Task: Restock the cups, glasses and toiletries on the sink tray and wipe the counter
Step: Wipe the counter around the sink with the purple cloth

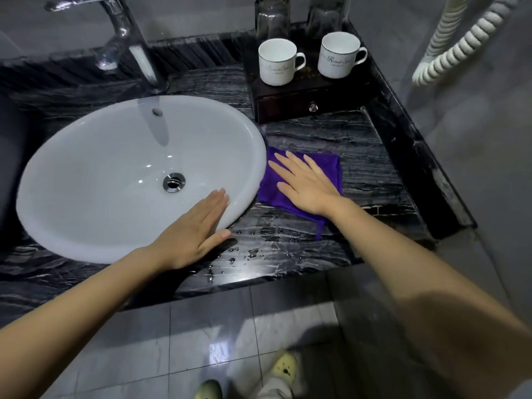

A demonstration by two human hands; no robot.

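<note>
wipe desk (331, 133) | our right hand (309, 187) fingers flat, pressing purple cloth (331, 168) at basin's (86, 174) 3 o'clock | left hand (195, 230) open, bracing on rim

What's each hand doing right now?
Left hand: open, flat on the sink rim, holding nothing.
Right hand: open, pressed flat on the purple cloth on the counter.

Both bare forearms reach forward and slightly inward. The left hand (195, 231) lies flat, palm down, fingers straight and together, thumb stretched out to the side. The right hand (305, 182) also presses flat, palm down, fingers spread and pointing up-left, gripping nothing.
</note>
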